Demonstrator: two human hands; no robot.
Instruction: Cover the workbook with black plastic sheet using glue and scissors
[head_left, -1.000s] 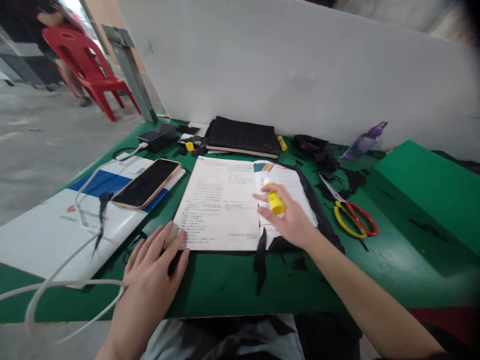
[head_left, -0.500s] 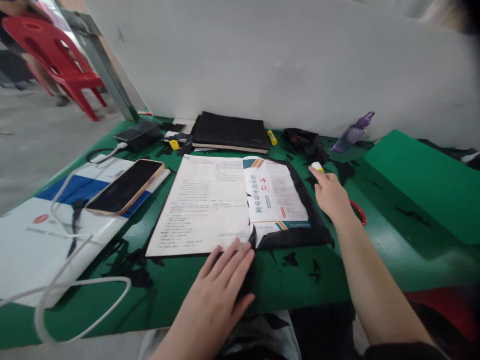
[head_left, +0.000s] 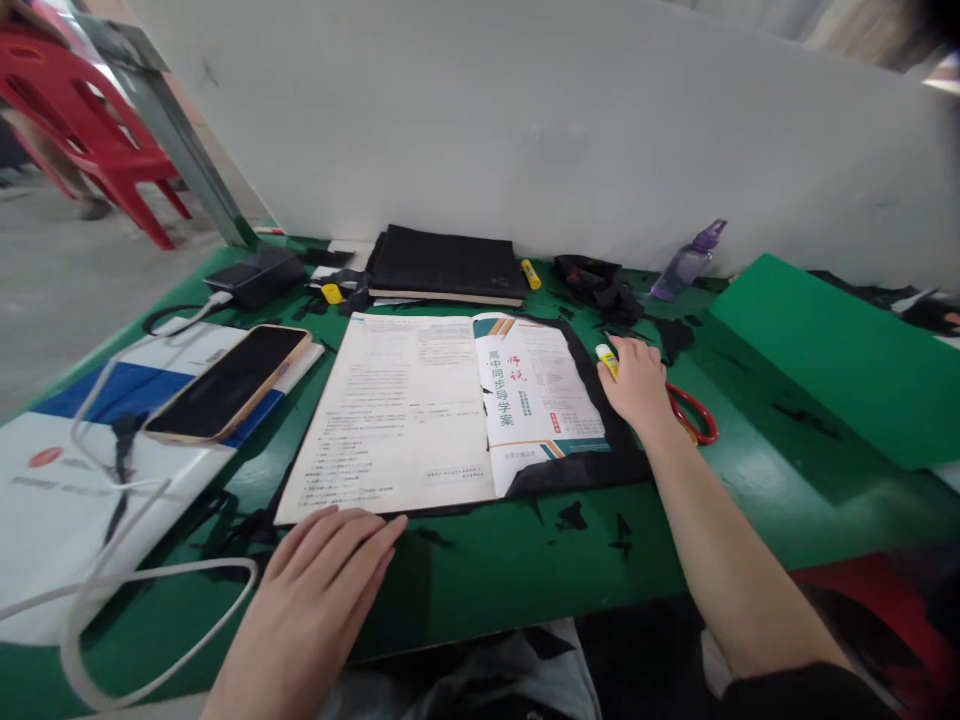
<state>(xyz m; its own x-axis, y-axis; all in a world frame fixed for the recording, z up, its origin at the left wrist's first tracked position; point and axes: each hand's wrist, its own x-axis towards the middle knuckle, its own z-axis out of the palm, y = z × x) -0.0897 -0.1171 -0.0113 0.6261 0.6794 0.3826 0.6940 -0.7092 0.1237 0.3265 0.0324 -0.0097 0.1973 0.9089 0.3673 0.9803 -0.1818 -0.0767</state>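
Observation:
A book lies open, its printed page on the left and its white, green and orange cover on the right. Black sheet is folded over part of the cover's edges. My left hand rests with fingers extended at the book's near left edge. To the right of the cover, my right hand is closed around a yellow glue stick with a white end; the fingers hide much of it. Red scissor handles show just beyond that hand, and how it touches them is unclear.
A phone lies on a white-and-blue book at left, with a white cable looping nearby. Behind are a black-covered book, a purple bottle and black scraps. A green board lies right.
My left hand has slid left along the book's near edge. My right hand has closed over the glue stick, which has shifted nearer the cover. The whole view has shifted slightly.

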